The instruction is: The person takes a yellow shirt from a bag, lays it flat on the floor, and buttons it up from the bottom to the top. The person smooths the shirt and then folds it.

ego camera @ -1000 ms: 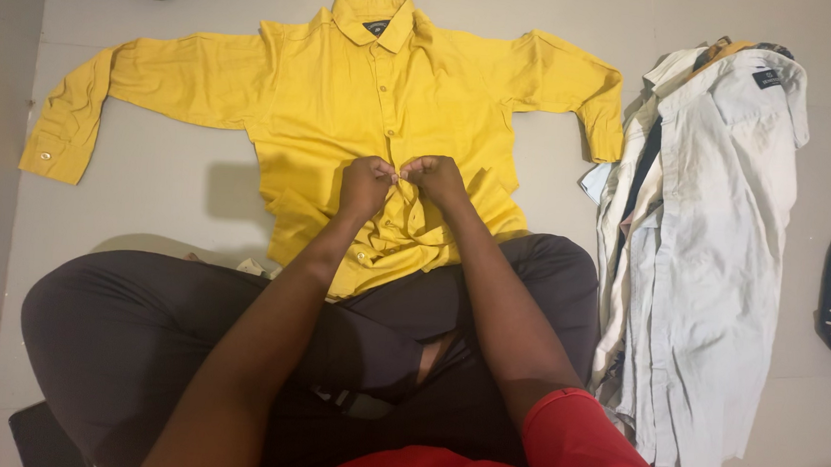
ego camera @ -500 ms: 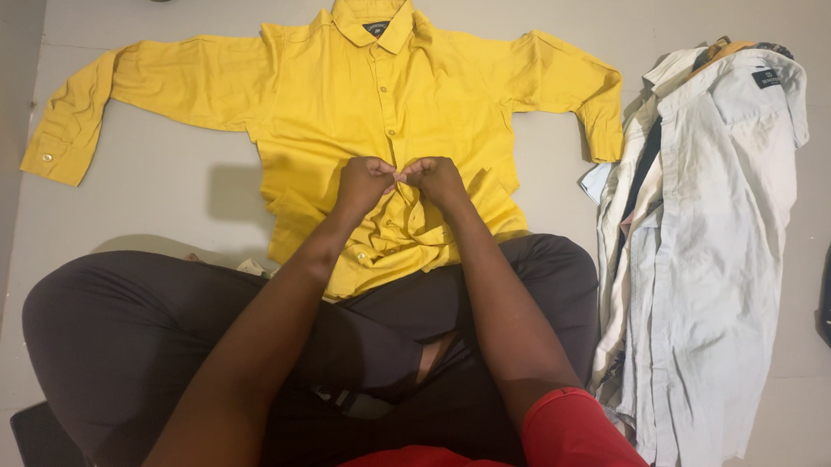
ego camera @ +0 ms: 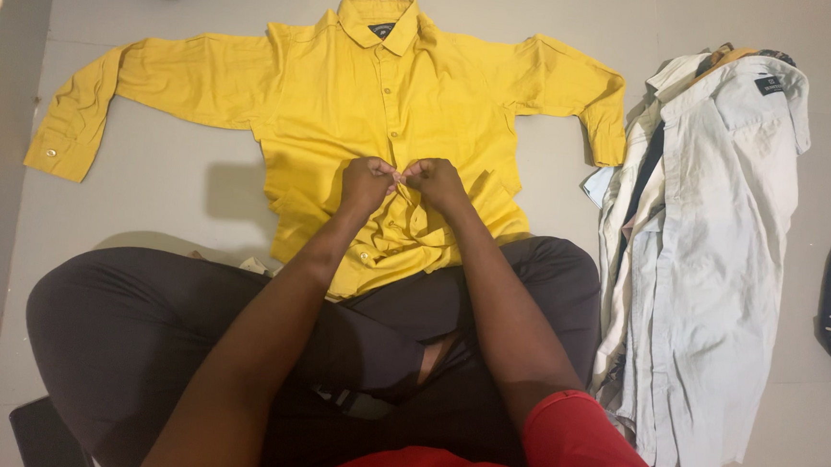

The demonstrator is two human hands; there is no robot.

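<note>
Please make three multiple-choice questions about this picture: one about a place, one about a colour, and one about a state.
1. Where does the pile of pale shirts lie?
A. right of the person's legs
B. left of the legs
C. on the yellow shirt

2. What colour is the shirt spread on the floor?
A. blue
B. yellow
C. green

3. How are the two hands?
A. flat and apart
B. raised and empty
C. closed, pinching the shirt front together

Answers: 1 A, it lies by the right knee. 2 B, plainly yellow. 3 C, left hand and right hand meet at the button strip.
</note>
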